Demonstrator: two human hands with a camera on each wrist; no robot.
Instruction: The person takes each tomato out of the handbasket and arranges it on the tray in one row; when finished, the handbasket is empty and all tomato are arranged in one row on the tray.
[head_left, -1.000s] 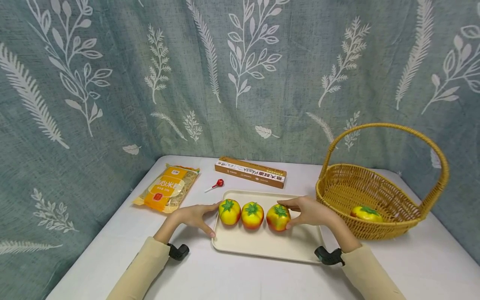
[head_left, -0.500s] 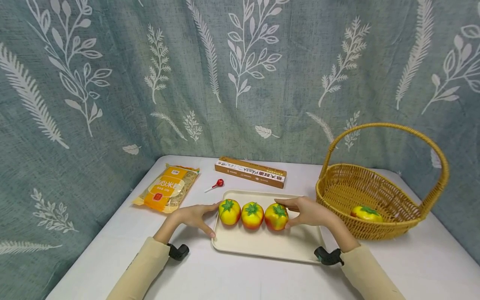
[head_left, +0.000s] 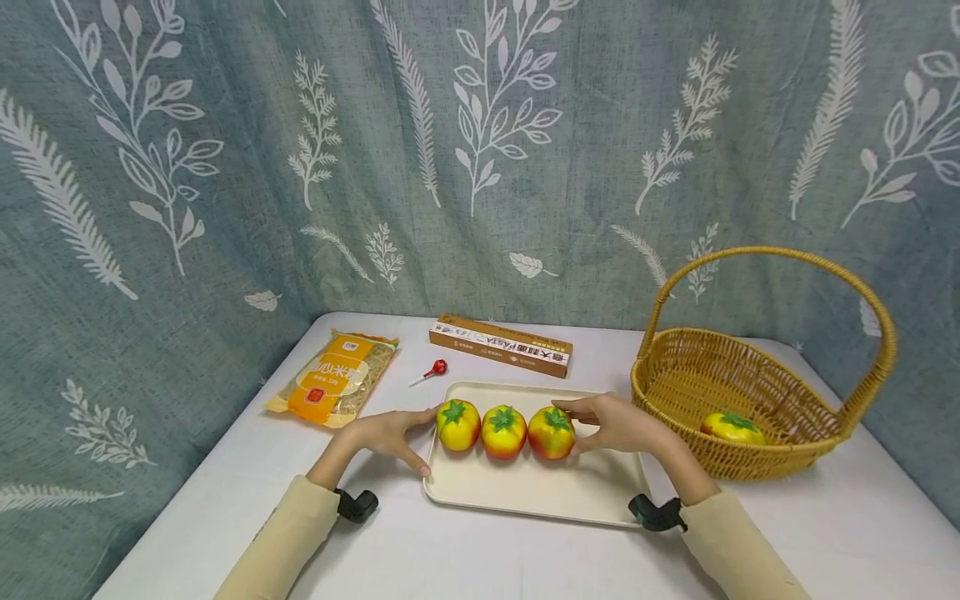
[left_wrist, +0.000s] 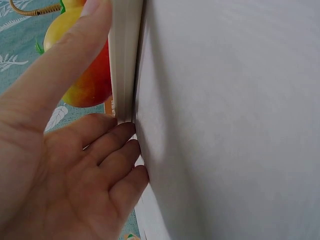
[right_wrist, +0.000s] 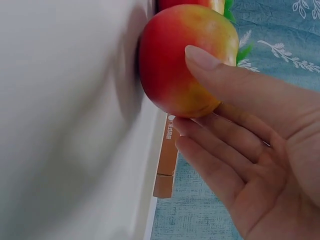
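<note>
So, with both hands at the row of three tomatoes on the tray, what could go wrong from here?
1. The right hand touches the right tomato only with straight fingers; the round fruit might roll away over the tray.
2. The left hand rests at the tray's edge beside the left tomato; a push there may shift the tray itself.

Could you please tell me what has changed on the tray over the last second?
The right hand has nudged the right tomato leftward until it sits against the middle tomato. The left hand stays at the tray edge by the left tomato; the basket is unchanged.
</note>
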